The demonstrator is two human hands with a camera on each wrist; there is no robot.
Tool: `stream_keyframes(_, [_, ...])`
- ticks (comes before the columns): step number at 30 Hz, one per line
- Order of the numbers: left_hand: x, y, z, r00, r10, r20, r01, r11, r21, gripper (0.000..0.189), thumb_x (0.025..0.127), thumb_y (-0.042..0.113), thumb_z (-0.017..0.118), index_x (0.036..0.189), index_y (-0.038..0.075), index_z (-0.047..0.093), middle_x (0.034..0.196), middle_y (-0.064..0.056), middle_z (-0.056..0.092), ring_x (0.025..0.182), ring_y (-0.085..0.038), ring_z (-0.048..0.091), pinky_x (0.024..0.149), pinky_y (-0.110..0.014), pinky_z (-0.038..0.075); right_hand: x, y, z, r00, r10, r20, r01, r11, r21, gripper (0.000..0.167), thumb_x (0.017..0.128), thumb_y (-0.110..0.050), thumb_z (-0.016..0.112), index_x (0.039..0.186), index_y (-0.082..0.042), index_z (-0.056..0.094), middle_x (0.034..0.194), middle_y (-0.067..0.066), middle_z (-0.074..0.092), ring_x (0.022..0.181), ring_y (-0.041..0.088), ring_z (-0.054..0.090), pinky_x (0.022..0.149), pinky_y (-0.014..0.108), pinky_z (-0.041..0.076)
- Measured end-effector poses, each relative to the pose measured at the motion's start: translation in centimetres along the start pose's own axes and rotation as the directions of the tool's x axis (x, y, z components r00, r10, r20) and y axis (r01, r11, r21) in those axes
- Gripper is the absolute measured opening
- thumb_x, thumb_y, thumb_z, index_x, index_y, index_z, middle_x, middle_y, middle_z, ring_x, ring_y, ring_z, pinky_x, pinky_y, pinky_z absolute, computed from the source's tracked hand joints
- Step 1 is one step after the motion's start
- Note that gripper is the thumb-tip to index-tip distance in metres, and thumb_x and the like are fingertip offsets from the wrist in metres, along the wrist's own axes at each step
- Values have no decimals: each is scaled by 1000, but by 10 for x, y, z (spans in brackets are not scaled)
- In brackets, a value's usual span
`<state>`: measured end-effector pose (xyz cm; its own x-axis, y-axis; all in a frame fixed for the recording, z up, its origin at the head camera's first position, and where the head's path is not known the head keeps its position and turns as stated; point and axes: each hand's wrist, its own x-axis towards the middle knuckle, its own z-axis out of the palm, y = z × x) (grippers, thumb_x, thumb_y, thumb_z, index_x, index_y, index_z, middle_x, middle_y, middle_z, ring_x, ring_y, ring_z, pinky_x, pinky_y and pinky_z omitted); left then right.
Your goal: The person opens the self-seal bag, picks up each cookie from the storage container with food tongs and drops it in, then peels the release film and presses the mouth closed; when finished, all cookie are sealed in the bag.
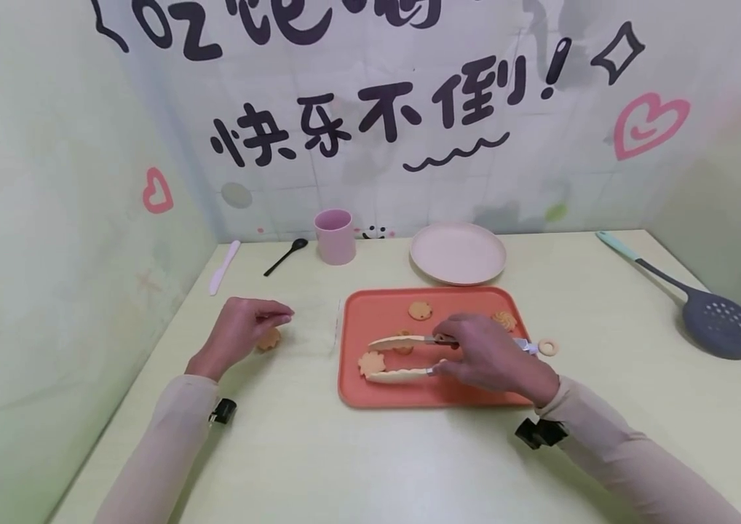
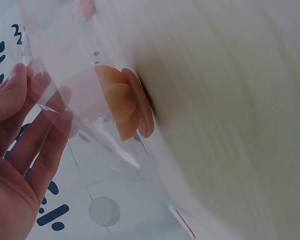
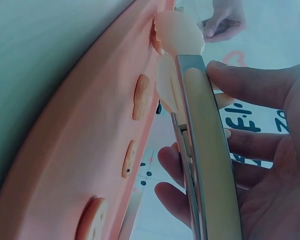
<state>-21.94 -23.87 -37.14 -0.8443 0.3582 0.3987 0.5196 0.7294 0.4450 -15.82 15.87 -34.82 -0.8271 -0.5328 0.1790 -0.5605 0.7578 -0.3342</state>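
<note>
My left hand [image 1: 242,325] pinches the edge of a clear plastic bag [image 1: 314,327] to the left of the tray. In the left wrist view, light brown cookies [image 2: 125,102] show inside the bag, low against the table. My right hand [image 1: 485,356] grips metal tongs [image 1: 399,375] with cream tips, their arms spread apart over the orange tray [image 1: 377,309]. A flower-edged cookie [image 1: 371,363] lies between the tong tips. On the tray are also a round cookie [image 1: 419,311], a swirled cookie [image 1: 504,320] and one partly hidden behind the upper tong arm.
Behind the tray stand a pink plate [image 1: 458,255] and a pink cup [image 1: 335,239]. A black spoon [image 1: 287,257] and a pale pink knife [image 1: 224,268] lie at the back left. A dark slotted turner [image 1: 719,325] rests on the right. Walls enclose the table's back and sides.
</note>
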Motion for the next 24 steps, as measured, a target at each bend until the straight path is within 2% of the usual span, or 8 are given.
stream_keyframes(5, [0,2,2,1000,-11,14,11,1000,-1,14,85,7,79,98,7,81,94,-6,80,87,-22,77,78,-38,63,-1,2,2,1000,9,1,-9,1000,14,35,81,-27,85,108,-8,74,102,5,73,86,19,65,75,36,57])
stream_keyframes(10, [0,3,1,1000,-10,15,10,1000,5,14,85,7,79,99,6,81,94,-7,80,87,-22,77,78,-39,63,0,2,3,1000,-9,-13,9,1000,25,32,81,-28,85,104,-8,74,93,4,72,75,13,56,67,25,47])
stream_keyframes(14, [1,4,1,1000,-6,17,6,1000,4,14,84,6,79,99,6,81,95,-8,80,87,-23,77,78,-39,63,1,2,2,1000,-8,-14,9,999,45,31,81,-28,84,102,-7,73,84,0,67,70,9,49,63,23,40])
stream_keyframes(20, [0,6,1,1000,-9,23,9,1000,13,14,84,8,80,98,7,81,94,-7,80,87,-22,77,78,-39,63,8,0,1,1000,-3,-28,6,997,75,24,81,-28,84,85,-12,68,68,-5,51,62,7,39,58,21,32])
stream_keyframes(24, [-1,6,1,1000,-5,21,4,1000,9,13,85,8,79,98,7,81,93,-6,80,86,-21,78,76,-37,63,20,-3,-2,999,1,-43,3,996,95,30,80,-29,85,77,-13,60,64,-5,39,59,7,33,56,22,28])
